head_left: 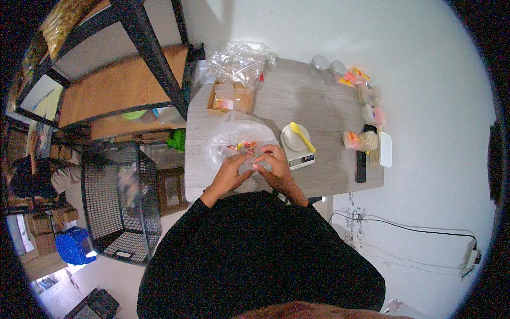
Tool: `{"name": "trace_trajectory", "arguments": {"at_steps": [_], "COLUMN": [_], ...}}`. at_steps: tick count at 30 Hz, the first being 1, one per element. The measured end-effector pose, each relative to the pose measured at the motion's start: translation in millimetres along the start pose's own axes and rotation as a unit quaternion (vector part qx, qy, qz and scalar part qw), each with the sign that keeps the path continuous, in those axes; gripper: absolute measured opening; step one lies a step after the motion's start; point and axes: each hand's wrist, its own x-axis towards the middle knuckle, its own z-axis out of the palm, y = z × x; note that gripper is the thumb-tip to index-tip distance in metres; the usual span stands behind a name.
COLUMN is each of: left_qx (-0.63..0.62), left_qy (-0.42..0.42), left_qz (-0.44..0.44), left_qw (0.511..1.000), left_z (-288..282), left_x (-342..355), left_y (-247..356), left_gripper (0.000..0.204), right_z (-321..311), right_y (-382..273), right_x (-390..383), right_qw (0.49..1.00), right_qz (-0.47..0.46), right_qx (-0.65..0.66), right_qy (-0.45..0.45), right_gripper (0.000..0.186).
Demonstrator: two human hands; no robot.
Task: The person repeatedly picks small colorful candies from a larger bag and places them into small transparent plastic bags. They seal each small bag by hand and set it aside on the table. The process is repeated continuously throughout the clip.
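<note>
Both hands, the left hand [229,173] and the right hand [271,166], were closed around a small clear plastic packet [249,162] at the near edge of the grey table [319,101], beside the kitchen scale [299,149]. It looked light, limp and slippery. Pinching it at its edges seemed safest.

Two bare arms coming out of black sleeves, left hand [229,173] and right hand [273,166] close together in front of the body, fingers bent, fingertips nearly touching
</note>
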Motion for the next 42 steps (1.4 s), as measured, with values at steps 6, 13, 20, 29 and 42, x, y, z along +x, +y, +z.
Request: {"name": "trace_trajectory", "arguments": {"at_steps": [6, 13, 20, 29, 42], "left_qx": [-0.013, -0.150, -0.238, -0.026, -0.135], "left_qy": [-0.001, -0.039, -0.127, -0.026, 0.044], "left_qz": [-0.026, -0.050, -0.159, 0.039, -0.105], "left_qw": [1.000, 0.987, 0.950, 0.999, 0.984], "left_z": [-2.1, -1.6, 3.5, 6.0, 8.4], "left_x": [-7.6, -9.0, -15.2, -19.2, -25.6], "left_y": [11.5, 24.6, 21.3, 25.9, -12.3], "left_gripper": [0.049, 0.042, 0.042, 0.049, 0.044], "right_z": [3.1, 9.1, 8.1, 3.7, 22.5], "right_y": [-11.3, 1.8, -2.1, -2.3, 25.1], "right_x": [-5.6, -19.1, -30.0, -30.9, -8.6], "right_qw": [0.999, 0.998, 0.993, 0.992, 0.994], "right_qz": [-0.025, -0.026, -0.026, -0.049, 0.086], "right_qx": [0.024, 0.052, 0.115, -0.055, 0.026], "right_qy": [-0.014, -0.016, -0.018, -0.106, -0.058], "right_gripper": [0.018, 0.016, 0.013, 0.014, 0.024]}}
